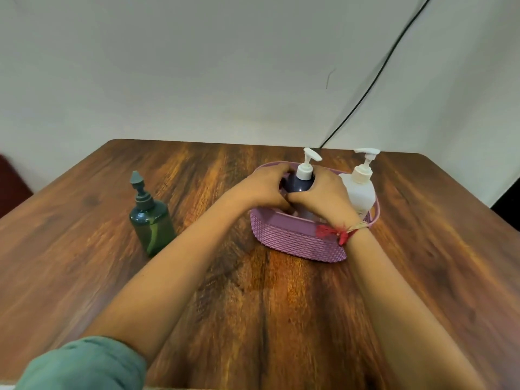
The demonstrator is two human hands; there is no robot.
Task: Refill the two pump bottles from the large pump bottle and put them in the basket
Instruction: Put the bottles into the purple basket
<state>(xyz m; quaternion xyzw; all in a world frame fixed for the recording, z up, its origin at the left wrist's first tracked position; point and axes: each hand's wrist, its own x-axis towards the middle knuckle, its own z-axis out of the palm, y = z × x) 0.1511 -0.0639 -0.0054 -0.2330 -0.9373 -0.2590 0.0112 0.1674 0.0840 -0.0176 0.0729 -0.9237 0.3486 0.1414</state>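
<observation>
A pink woven basket [292,240] stands on the wooden table right of centre. Inside it a dark blue pump bottle [298,183] with a white pump stands upright, and both my hands wrap around its body: my left hand [266,187] from the left, my right hand [323,195] from the right. Its lower part is hidden by my hands and the basket wall. A white pump bottle [361,190] stands in the basket's right end, just beside my right hand. A dark green pump bottle [152,223] stands alone on the table to the left.
The wooden table [253,305] reaches to a pale wall behind. A black cable [374,77] runs down the wall to the table's back edge behind the basket. A red thread band sits on my right wrist.
</observation>
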